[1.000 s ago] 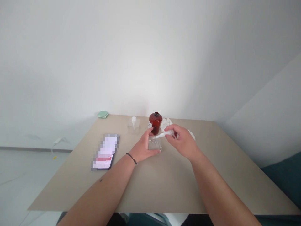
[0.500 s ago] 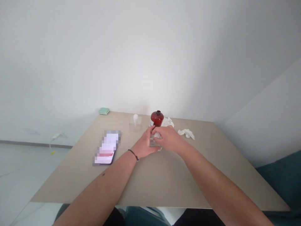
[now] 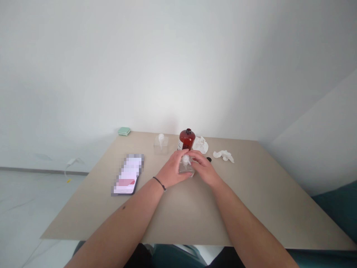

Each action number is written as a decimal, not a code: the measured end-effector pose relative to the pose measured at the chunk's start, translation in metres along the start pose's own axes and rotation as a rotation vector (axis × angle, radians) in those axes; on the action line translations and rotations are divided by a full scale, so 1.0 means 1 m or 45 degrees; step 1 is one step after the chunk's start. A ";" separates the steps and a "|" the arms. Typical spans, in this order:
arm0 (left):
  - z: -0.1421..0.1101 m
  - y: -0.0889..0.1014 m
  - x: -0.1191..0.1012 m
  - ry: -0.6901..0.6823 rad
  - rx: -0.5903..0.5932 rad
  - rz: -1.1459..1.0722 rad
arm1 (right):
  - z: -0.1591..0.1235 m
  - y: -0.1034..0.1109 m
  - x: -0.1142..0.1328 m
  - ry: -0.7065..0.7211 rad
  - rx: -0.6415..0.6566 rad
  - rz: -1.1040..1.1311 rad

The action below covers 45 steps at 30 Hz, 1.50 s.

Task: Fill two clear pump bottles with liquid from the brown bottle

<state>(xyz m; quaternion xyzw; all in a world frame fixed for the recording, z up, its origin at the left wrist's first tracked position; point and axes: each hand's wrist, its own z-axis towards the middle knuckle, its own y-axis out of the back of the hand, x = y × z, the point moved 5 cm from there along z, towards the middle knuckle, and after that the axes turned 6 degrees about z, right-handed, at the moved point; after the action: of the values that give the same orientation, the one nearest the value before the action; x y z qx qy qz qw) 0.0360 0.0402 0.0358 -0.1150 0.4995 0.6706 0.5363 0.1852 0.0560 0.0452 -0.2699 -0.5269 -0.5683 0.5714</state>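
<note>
Between my hands is a small clear, boxy glass container with a white rounded top; its exact kind I cannot make out. My left hand wraps its left side, thumb along the near face and fingers behind. On the right, my right hand curves around it, fingertips near the white top. Just behind the hands a brown bottle with a white label stands upright, its neck uncapped. A black round cap lies by my right hand, partly hidden by it.
A second clear container with a white top stands at the back. Crumpled white tissues and another tissue lie to the right. A phone with a blurred screen is at left. A green case sits at the table's back-left corner.
My right hand has drawn back from the white top to the container's right side, its fingers straighter. The white top and the black cap now show. The view has shifted slightly.
</note>
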 end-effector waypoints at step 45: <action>0.002 0.000 -0.007 -0.103 0.046 0.049 | -0.006 -0.022 -0.018 0.099 -0.077 0.347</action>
<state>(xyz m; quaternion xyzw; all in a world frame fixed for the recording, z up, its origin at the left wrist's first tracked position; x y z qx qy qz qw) 0.0394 0.0372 0.0416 -0.0685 0.4917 0.6756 0.5451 0.1699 0.0527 0.0209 -0.3340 -0.4455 -0.5112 0.6547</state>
